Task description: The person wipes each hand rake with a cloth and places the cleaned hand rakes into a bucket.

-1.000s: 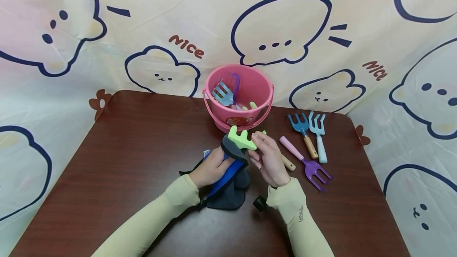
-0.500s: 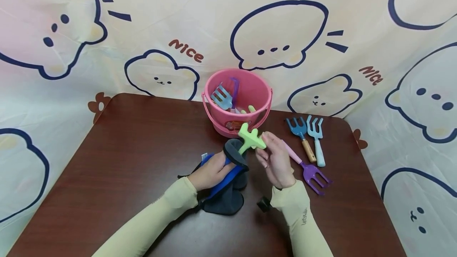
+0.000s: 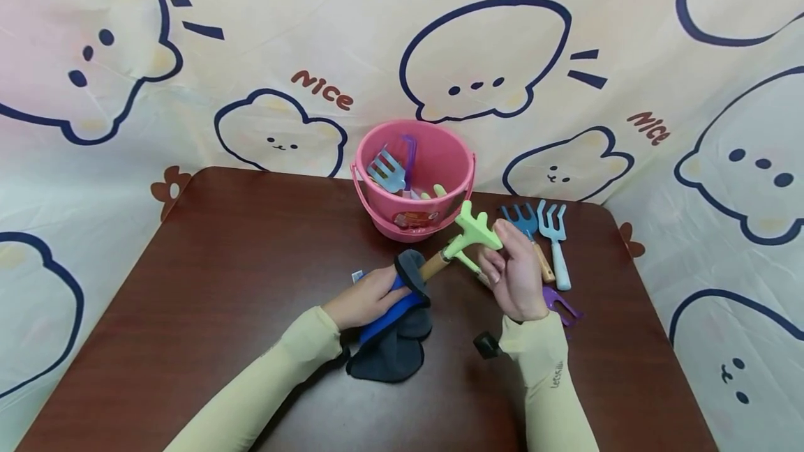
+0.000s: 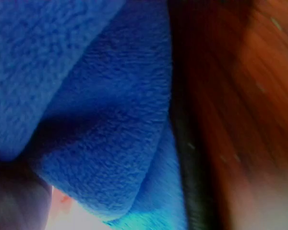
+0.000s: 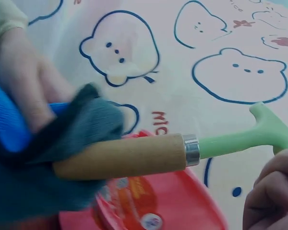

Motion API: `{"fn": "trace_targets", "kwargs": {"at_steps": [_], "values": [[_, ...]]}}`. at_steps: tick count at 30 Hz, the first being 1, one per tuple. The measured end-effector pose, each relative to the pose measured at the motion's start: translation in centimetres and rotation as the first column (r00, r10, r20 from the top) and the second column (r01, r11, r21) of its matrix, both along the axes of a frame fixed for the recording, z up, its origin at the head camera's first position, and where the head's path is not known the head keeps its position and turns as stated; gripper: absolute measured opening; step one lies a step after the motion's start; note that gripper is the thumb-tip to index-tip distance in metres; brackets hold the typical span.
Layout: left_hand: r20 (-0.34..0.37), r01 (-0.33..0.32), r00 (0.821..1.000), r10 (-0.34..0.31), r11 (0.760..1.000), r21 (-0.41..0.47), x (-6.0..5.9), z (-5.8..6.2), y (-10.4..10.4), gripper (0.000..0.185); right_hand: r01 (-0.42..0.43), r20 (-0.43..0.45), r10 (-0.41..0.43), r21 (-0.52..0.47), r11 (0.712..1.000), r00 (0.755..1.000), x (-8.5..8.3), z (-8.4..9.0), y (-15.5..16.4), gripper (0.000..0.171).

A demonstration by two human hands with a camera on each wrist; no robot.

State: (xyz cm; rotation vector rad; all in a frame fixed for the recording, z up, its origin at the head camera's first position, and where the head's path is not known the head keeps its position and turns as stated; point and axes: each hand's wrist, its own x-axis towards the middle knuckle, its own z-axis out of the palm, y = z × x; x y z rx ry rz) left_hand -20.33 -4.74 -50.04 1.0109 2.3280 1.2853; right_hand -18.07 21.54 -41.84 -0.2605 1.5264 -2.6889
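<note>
In the head view, my left hand [image 3: 370, 298] grips a folded dark grey cloth with a blue fleecy side [image 3: 391, 354]. Its blue pile [image 4: 105, 134] fills much of the left wrist view. Out of the cloth's rolled edge sticks a small green hand rake [image 3: 474, 230], tilted up to the right. My right hand [image 3: 518, 270] pinches the rake at its head by the end prong. The right wrist view shows the rake's wooden handle [image 5: 129, 155] and metal collar, with the handle's end against the grey cloth. My right fingers [image 5: 273, 191] appear at the right edge there.
Behind the hands stands a pink bucket [image 3: 408, 222] holding several small tools. Right of it lie a blue fork [image 3: 521, 218] and a light blue fork [image 3: 555, 243]. A purple fork [image 3: 562, 305] and another green tool [image 3: 467, 264] are partly hidden by my right hand.
My right hand has moved to the right with the green rake. The rake's wooden handle has slid partly out of the cloth, while my left hand keeps its grip almost in place.
</note>
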Motion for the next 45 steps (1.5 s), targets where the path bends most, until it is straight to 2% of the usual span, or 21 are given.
{"fn": "trace_targets", "kwargs": {"at_steps": [4,9,14,19,22,25,27,29,30,32,34,36,38,39,41,45], "values": [[0.018,0.018,1.000,-0.018,1.000,-0.022,-0.3,-0.2,-0.4,0.043,0.005,-0.060,-0.005,-0.010,1.000,0.998,0.0,0.2,1.2,0.035],[0.050,-0.033,0.998,0.034,0.999,-0.039,-0.7,-0.1,-1.2,0.046,-0.029,-0.070,0.032,0.050,0.998,0.997,0.0,0.6,2.5,0.032],[0.053,-0.066,0.996,0.073,0.991,-0.119,-0.7,0.0,-2.5,0.046,-0.056,-0.096,0.064,0.088,0.995,0.993,0.2,1.4,3.3,0.030],[0.068,-0.040,0.996,0.054,0.981,-0.191,-0.4,0.0,-3.9,0.066,-0.021,-0.195,0.043,0.114,0.993,0.980,-0.6,3.4,3.2,0.033],[0.050,-0.033,0.998,0.045,0.978,-0.205,-0.4,0.1,-4.2,0.077,0.023,-0.238,0.028,0.209,0.978,0.971,-1.5,5.0,2.8,0.030],[0.036,-0.044,0.998,0.053,0.976,-0.214,-0.6,0.1,-4.4,0.078,0.067,-0.279,0.033,0.341,0.938,0.960,-3.0,6.4,2.1,0.023],[0.028,-0.050,0.998,0.058,0.973,-0.225,-0.8,0.0,-4.5,0.080,0.124,-0.306,0.020,0.444,0.888,0.952,-4.3,7.0,1.3,0.020],[0.038,-0.051,0.997,0.061,0.972,-0.229,-0.9,0.0,-4.5,0.081,0.187,-0.330,0.003,0.540,0.821,0.944,-5.8,7.1,0.7,0.021],[0.038,-0.049,0.998,0.059,0.972,-0.229,-1.0,0.0,-4.5,0.082,0.217,-0.339,-0.005,0.591,0.777,0.941,-6.6,7.1,0.4,0.022],[0.041,-0.046,0.998,0.057,0.974,-0.224,-1.1,-0.1,-4.5,0.082,0.268,-0.361,-0.003,0.687,0.675,0.932,-8.2,6.6,-0.1,0.026],[0.048,-0.046,0.997,0.057,0.975,-0.217,-1.1,0.0,-4.4,0.081,0.311,-0.376,0.009,0.779,0.545,0.927,-9.4,6.0,-0.4,0.028],[0.055,-0.047,0.997,0.061,0.975,-0.217,-1.1,-0.1,-4.4,0.081,0.326,-0.375,0.029,0.839,0.435,0.927,-10.4,5.3,-0.9,0.027],[0.068,-0.050,0.995,0.067,0.974,-0.219,-1.1,-0.1,-4.5,0.082,0.332,-0.371,0.051,0.879,0.342,0.927,-11.1,4.6,-1.4,0.026],[0.072,-0.051,0.995,0.068,0.974,-0.219,-1.1,-0.2,-4.5,0.082,0.331,-0.366,0.059,0.891,0.310,0.929,-11.5,4.3,-1.6,0.026],[0.080,-0.052,0.994,0.071,0.974,-0.220,-1.0,-0.2,-4.6,0.082,0.323,-0.355,0.074,0.906,0.274,0.932,-12.0,3.8,-2.1,0.025],[0.079,-0.054,0.994,0.072,0.975,-0.215,-1.1,-0.2,-4.5,0.080,0.335,-0.356,0.105,0.925,0.178,0.929,-12.8,3.1,-2.8,0.030]]}}
